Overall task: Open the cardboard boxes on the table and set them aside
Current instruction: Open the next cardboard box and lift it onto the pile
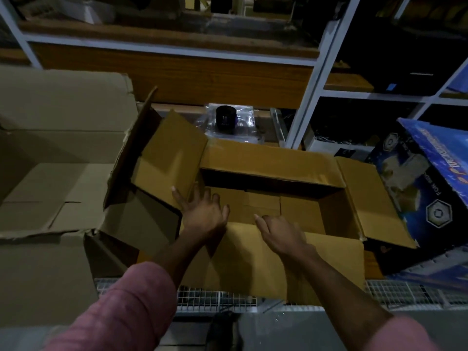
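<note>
Reaching over the near flap point(278, 257), both hands sit at the front of the brown carton point(266, 171), which lies dead centre with its long axis running nine to three o'clock. The left hand point(202, 211) is spread wide, fingers straight, touching the left flap point(167, 153) toward ten o'clock and holding nothing. The right hand point(281, 234) rests on the near flap's edge, fingers loosely bent, gripping nothing that I can make out. All four flaps stand open. An already opened larger box point(58, 173) waits at nine o'clock, nearer the left hand, so setting the carton aside probably leads that way.
</note>
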Motion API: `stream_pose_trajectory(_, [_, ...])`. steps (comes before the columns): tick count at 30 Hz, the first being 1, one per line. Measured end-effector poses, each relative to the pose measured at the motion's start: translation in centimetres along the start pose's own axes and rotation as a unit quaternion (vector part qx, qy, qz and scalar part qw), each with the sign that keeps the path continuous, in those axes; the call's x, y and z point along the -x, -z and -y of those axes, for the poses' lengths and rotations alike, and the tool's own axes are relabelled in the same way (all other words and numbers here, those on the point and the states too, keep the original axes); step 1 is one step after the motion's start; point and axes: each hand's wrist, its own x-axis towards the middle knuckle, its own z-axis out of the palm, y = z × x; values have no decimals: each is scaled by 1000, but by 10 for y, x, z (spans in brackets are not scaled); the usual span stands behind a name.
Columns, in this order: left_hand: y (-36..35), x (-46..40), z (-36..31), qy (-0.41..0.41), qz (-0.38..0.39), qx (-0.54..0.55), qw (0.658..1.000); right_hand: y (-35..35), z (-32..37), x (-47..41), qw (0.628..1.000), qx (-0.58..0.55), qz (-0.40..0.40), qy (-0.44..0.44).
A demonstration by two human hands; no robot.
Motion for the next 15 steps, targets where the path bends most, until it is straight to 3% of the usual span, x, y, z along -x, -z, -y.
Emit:
stream_pose_trajectory(8, [7, 18, 0, -8, 28, -5, 1000, -8, 4, 15, 996, 46, -77, 7])
stream_pose_trajectory(15, [4, 55, -2, 7, 21, -31, 999, -14, 8, 46, 997, 32, -75, 14])
